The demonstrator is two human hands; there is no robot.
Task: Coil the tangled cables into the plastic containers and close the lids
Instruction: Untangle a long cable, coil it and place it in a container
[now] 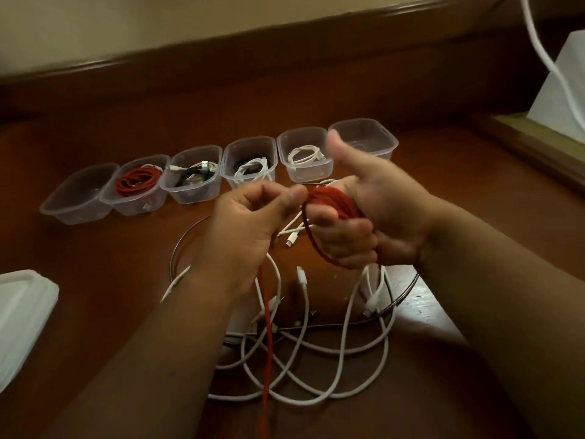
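A red cable (332, 199) is wound in loops around the fingers of my right hand (373, 217), which grips the coil with the thumb raised. My left hand (250, 217) pinches the same red cable just left of the coil; its loose end (267, 337) hangs down toward me. Below my hands lies a tangle of white cables (316, 359). Several clear plastic containers stand in a row behind: the leftmost (79, 198) looks empty, then come one with a red cable (136, 182), one with black and white cables (194, 174), two with white cables (250, 167) (305, 155), and the rightmost (364, 137) with its contents unclear.
A stack of white lids (22, 315) sits at the left edge of the brown wooden table (443, 172). A white box (560, 99) and a thick white cord (538, 42) are at the far right. A thin metallic cable (182, 242) arcs under my left wrist.
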